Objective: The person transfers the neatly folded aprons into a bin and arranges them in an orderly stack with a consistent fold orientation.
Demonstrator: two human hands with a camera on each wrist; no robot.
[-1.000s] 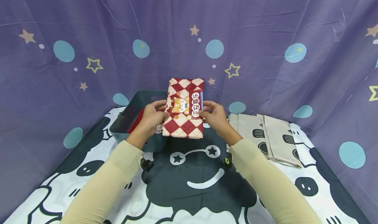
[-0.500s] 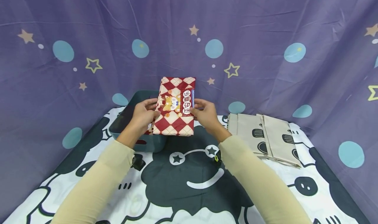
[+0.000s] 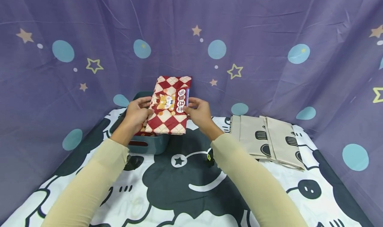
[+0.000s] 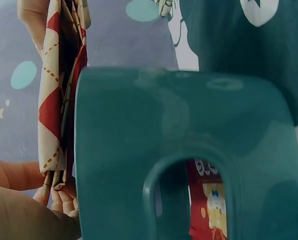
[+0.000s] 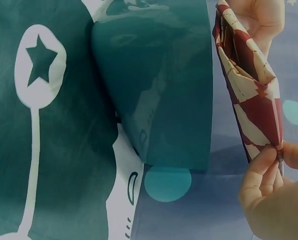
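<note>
A folded red-and-cream diamond-patterned cloth (image 3: 169,105) with a printed cartoon dog is held up between both hands. My left hand (image 3: 136,113) pinches its left edge, thumb in front and fingers behind. On the opposite edge my right hand (image 3: 200,115) grips it the same way. Below and behind the cloth stands a teal plastic bin (image 3: 154,146), partly covered by the cloth and left hand. Layered folds of the diamond-patterned cloth (image 4: 50,105) show edge-on beside the bin's wall in the left wrist view. Through the handle slot a red printed cloth (image 4: 209,205) is visible inside the bin.
Folded beige cloths (image 3: 276,138) with dark prints lie on the right side of the table. A white and dark cartoon-print cover (image 3: 197,193) spreads over the table. Behind it hangs a purple curtain (image 3: 254,30) with stars and blue ovals.
Both hands have moved left with the folded diamond-patterned cloth, bringing it further over the teal bin. The cloth has tilted slightly. The beige cloths stay where they were.
</note>
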